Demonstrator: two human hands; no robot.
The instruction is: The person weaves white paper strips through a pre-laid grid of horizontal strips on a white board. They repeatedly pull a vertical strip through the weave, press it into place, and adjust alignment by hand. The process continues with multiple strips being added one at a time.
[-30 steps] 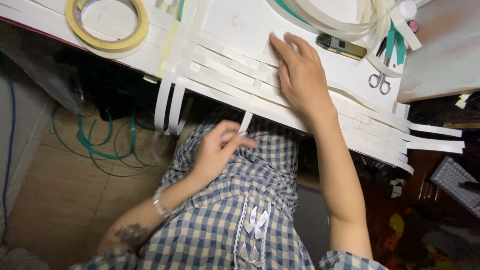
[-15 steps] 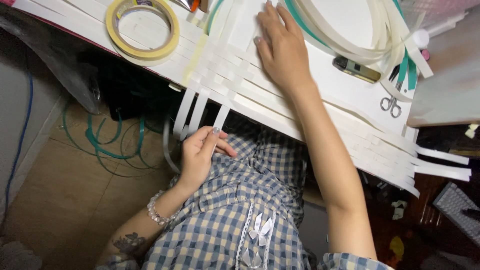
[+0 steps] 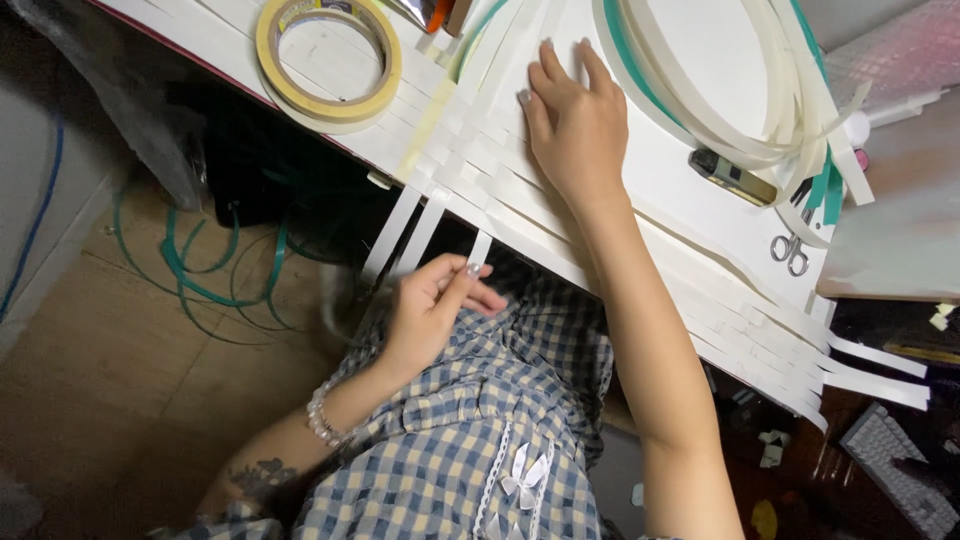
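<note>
I see a white table [image 3: 700, 130] covered with woven white paper strips [image 3: 520, 190] (their ends hang over the near edge), a roll of tape [image 3: 330, 60] on its left and small scissors [image 3: 790, 250] on its right. My right hand [image 3: 575, 125] lies flat on the weave, fingers spread. My left hand [image 3: 435, 310] sits below the edge, fingertips pinching the hanging end of one strip [image 3: 479, 247].

Bright tabletop, dim underneath; slight motion blur, edges soft.
</note>
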